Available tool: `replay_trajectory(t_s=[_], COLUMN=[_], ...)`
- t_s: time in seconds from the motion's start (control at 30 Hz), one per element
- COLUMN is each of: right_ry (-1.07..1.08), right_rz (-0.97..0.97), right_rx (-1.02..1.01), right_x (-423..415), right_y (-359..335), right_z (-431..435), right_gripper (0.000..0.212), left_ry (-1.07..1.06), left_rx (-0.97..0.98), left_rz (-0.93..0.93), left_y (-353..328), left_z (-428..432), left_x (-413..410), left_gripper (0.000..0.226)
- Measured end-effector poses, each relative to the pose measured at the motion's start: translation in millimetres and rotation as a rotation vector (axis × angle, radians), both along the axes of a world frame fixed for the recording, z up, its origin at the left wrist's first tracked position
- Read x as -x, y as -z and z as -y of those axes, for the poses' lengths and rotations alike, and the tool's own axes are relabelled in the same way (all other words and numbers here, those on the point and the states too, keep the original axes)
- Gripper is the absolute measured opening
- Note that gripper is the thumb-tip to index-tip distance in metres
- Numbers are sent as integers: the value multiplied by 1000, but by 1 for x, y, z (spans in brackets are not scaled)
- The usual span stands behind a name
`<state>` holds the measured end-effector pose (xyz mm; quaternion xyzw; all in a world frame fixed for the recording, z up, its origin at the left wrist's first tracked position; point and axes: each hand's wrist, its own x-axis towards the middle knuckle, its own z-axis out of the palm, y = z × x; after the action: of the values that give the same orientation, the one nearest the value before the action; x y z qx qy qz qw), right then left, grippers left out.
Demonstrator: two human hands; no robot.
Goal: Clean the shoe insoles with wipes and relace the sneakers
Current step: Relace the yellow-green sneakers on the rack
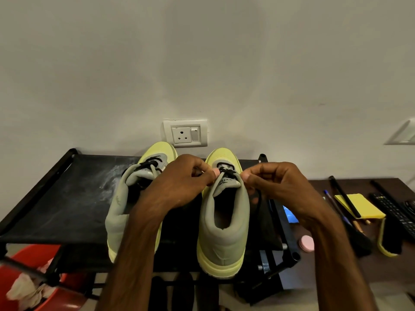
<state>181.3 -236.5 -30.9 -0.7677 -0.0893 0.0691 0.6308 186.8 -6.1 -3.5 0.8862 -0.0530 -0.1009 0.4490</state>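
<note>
My left grip and right grip each pinch the black lace with closed fingertips, at the tongue of the right sneaker, which stands heel toward me on the black rack. The lace looks thin, limp and light, so I judge it best held near its stiffer ends

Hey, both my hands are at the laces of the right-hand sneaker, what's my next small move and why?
Probably draw both ends outward evenly to snug the black lace. The left hand and right hand each pinch it beside the tongue of the right sneaker, where it looks threaded near the top.
</note>
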Motion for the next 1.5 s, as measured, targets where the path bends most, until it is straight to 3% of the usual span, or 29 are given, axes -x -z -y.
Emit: replay_trajectory(t_s=[0.3, 0.53, 0.7, 0.9, 1.23, 1.37, 1.5], right_ry=[-7, -8, -6, 84, 138, 122, 27], right_rz=[106, 95, 31, 97, 94, 76, 42], right_rx=[82, 60, -5, -76, -188, -173, -13], right_x=[-6, -7, -7, -4, -4, -2, 1], right_y=[6, 7, 8, -2, -4, -6, -8], right_z=[5, -1, -3, -6, -16, -16, -13], right_gripper=[22, 23, 20, 24, 25, 24, 24], left_ry=[-7, -56, -143, -267, -227, -234, -274], left_rx=[19, -12, 219, 459, 880, 858, 545], left_rz=[79, 64, 83, 155, 20, -10, 113], left_y=[0, 2, -3, -4, -9, -5, 5], left_z=[-5, 2, 1, -1, 7, 7, 6], left_x=[-1, -2, -1, -2, 4, 1, -2], left_gripper=[6, 35, 40, 38, 29, 27, 27])
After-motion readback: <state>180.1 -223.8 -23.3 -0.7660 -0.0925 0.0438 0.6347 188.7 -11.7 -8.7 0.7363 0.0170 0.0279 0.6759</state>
